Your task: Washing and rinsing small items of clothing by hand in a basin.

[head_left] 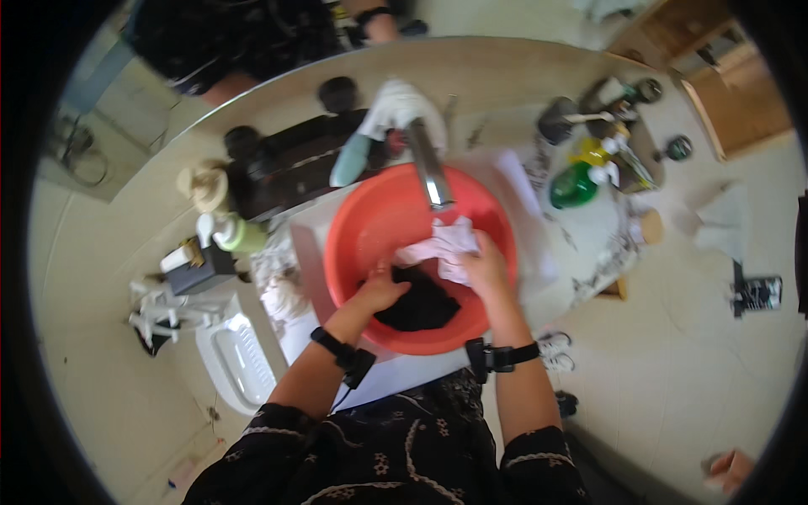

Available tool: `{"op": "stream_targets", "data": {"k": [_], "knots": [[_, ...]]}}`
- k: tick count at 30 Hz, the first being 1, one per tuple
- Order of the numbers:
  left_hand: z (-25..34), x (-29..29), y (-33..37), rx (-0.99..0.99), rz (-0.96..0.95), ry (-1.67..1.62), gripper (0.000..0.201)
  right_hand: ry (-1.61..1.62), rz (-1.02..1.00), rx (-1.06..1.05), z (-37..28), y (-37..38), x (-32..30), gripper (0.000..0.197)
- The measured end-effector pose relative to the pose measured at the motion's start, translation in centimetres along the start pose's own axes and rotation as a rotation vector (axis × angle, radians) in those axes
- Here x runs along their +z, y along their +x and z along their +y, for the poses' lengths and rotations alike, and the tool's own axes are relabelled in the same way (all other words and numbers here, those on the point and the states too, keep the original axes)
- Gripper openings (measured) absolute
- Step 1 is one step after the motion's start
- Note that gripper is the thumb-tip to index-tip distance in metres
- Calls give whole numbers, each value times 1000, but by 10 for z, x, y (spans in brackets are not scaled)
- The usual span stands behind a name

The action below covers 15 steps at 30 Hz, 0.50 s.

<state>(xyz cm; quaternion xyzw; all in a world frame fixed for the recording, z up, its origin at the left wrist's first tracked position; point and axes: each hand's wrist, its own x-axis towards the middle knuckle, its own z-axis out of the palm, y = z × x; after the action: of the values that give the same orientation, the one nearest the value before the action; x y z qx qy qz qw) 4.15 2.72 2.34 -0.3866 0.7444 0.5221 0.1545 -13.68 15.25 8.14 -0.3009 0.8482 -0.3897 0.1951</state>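
A small pale pink cloth (453, 242) hangs from my right hand (483, 263), whose fingers are closed on its right side. It is held up inside a red plastic basin (338, 244), below the mouth of a chrome faucet (430, 172). My left hand (380, 290) is at the basin's left side, with thumb and fingers apart. Its thumb lies over the edge of a bunched black cloth (421, 307) at the bottom of the basin. The left end of the pink cloth comes close to the left fingertips. Each wrist wears a black strap with a small device.
The basin stands in a white sink (530, 194). Left are a black rack (286, 168), a green pump bottle (240, 233) and a white squat toilet (240, 358). Right stand a green bottle (574, 185) and other toiletries. A mirror rises behind the counter.
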Motion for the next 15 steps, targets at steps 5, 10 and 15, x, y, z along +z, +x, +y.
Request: {"op": "stream_targets", "data": {"k": [5, 10, 15], "knots": [[-22, -6, 24, 217, 484, -103, 49, -130, -118, 133, 51, 24, 35, 49], [26, -25, 19, -77, 94, -771, 56, 60, -165, 149, 80, 47, 74, 67], [29, -30, 30, -218, -202, -1643, 60, -249, -158, 71, 16, 38, 122, 57]]}}
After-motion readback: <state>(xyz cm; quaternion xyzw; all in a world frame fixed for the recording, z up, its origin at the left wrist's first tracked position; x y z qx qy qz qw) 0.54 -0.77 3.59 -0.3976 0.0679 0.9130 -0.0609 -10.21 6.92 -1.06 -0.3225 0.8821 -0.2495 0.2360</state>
